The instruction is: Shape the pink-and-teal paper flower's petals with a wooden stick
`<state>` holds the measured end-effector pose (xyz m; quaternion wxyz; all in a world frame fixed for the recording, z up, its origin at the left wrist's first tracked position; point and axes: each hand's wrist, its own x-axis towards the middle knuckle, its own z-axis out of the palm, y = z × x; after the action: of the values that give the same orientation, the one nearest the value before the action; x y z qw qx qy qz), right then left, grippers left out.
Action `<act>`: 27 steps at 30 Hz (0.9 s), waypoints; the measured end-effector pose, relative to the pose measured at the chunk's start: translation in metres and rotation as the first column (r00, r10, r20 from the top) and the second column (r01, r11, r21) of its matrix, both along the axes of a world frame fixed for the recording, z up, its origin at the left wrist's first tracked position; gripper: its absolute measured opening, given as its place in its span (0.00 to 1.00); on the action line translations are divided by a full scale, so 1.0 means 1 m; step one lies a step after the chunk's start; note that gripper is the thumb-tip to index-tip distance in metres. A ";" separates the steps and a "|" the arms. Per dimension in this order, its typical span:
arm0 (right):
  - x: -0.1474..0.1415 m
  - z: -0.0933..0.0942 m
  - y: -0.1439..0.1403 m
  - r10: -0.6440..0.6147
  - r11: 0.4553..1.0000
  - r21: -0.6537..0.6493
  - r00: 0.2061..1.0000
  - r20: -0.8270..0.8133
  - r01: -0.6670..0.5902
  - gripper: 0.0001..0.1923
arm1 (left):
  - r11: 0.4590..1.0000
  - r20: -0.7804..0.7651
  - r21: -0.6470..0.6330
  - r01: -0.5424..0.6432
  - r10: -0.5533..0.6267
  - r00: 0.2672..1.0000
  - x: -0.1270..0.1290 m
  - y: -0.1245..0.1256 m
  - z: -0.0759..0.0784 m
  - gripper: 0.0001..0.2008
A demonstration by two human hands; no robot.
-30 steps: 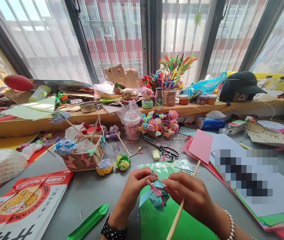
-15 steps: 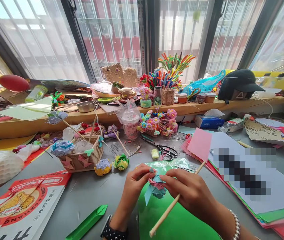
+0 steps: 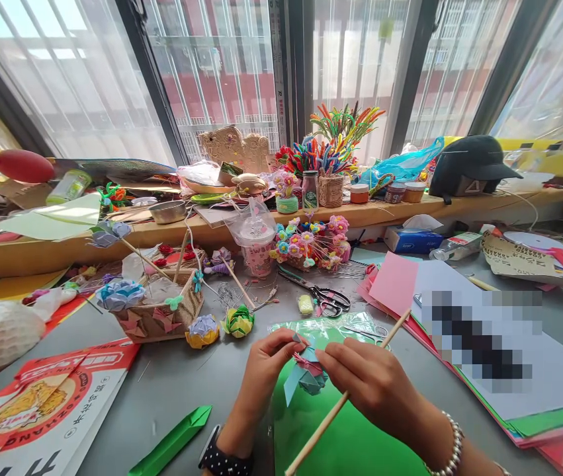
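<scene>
Left fingers pinching flower, right fingers flower and stick, tabletop beyond sheet's edge

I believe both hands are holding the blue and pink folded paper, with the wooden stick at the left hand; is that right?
Not quite: the head view shows the wooden stick at the right hand, not the left hand; both hands are indeed holding the blue and pink folded paper.

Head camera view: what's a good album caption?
Left hand and right hand hold blue-and-pink folded paper over a green sheet.
</scene>
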<state>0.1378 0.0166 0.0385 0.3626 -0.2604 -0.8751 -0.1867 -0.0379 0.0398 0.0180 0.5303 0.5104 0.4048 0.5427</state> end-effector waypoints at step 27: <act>-0.004 -0.005 0.003 -0.152 0.938 -0.342 0.951 -0.268 0.053 0.10 | 0.975 0.202 -0.169 0.147 -0.111 0.973 0.008 -0.003 -0.006 0.19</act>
<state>0.1341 0.0201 0.0335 0.4278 -0.3877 -0.8164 -0.0157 -0.0300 0.0363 0.0123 0.6455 0.4303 0.3657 0.5142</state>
